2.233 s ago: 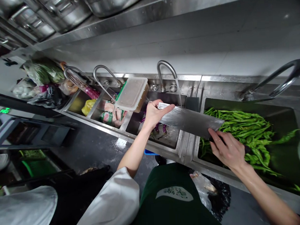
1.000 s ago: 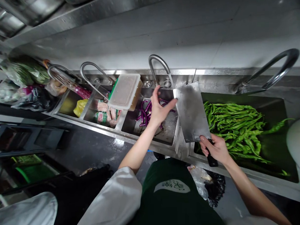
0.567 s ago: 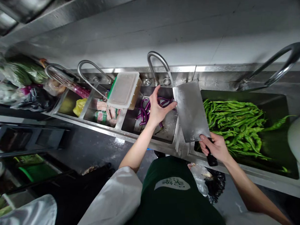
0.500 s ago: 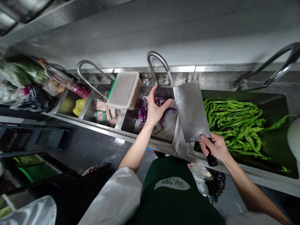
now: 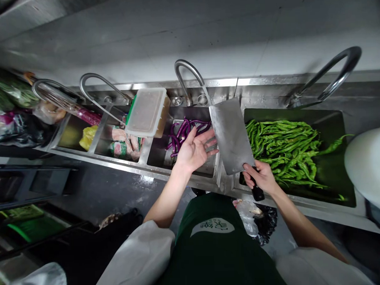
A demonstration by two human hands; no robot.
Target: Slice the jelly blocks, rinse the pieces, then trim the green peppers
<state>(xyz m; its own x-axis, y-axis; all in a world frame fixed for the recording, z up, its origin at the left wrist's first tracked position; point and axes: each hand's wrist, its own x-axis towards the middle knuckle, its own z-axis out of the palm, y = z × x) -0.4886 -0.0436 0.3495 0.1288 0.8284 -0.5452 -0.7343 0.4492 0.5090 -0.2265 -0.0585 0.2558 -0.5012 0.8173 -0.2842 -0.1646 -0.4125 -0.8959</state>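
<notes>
My right hand [image 5: 262, 177] is closed round the black handle of a broad steel cleaver [image 5: 230, 134], blade flat and pointing away toward the tap [image 5: 187, 78]. My left hand [image 5: 195, 150] hovers open, palm up, over the middle sink [image 5: 181, 170], fingertips close to the blade's left edge. Purple eggplants [image 5: 185, 130] lie in that sink behind my left hand. Green peppers [image 5: 283, 149] fill the sink [image 5: 344, 195] to the right of the cleaver.
A lidded plastic box [image 5: 146, 112] rests across the divider left of the middle sink. Packaged food [image 5: 121, 145] and a yellow bag [image 5: 86, 137] sit in the left sinks. Bagged vegetables [image 5: 10, 92] pile at far left. A white round object [image 5: 370, 165] is at right.
My left hand has left the blade's edge, dropped nearer to me and turned palm up. The cleaver has stayed upright in my right hand. The view has tilted down.
</notes>
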